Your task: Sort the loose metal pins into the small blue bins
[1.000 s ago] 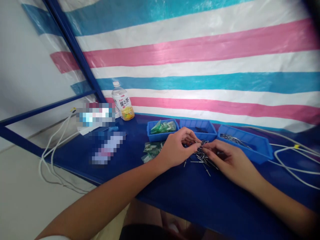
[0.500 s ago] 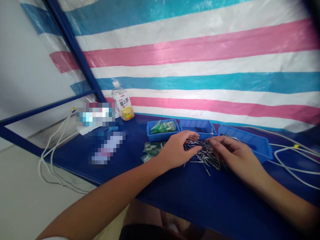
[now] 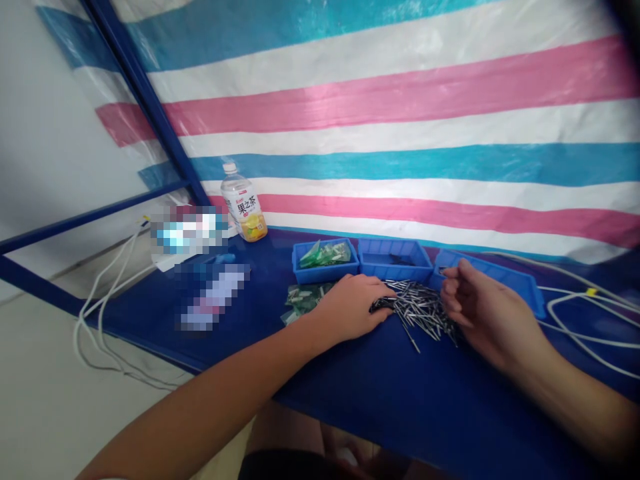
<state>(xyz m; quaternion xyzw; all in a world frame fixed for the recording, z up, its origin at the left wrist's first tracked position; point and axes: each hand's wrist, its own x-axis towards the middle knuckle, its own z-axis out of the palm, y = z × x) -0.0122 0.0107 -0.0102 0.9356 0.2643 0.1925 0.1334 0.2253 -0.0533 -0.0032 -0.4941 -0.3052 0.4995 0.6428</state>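
Observation:
A loose pile of thin metal blind rivets (image 3: 420,310) lies on the blue tabletop. My left hand (image 3: 357,303) rests at the pile's left side, its fingers and thumb closed around some of the rivets. My right hand (image 3: 480,303) is at the near side of the right blue bin (image 3: 520,287), palm turned inward and fingers curled. A small light tip shows at its fingertips, but what it is cannot be made out. Behind the pile stands the middle blue bin (image 3: 395,257), with a few dark pieces inside.
A left blue bin (image 3: 325,272) holds green plastic packets, and more clear packets (image 3: 300,300) lie before it. A drink bottle (image 3: 245,207) stands at the back left, near blurred items. White cables (image 3: 575,310) run along the right side; a striped sheet (image 3: 375,120) hangs behind.
My right hand has moved right, from above the pile to the right bin, its fingers curling further. My left hand has lowered onto the pile and closed its fingers.

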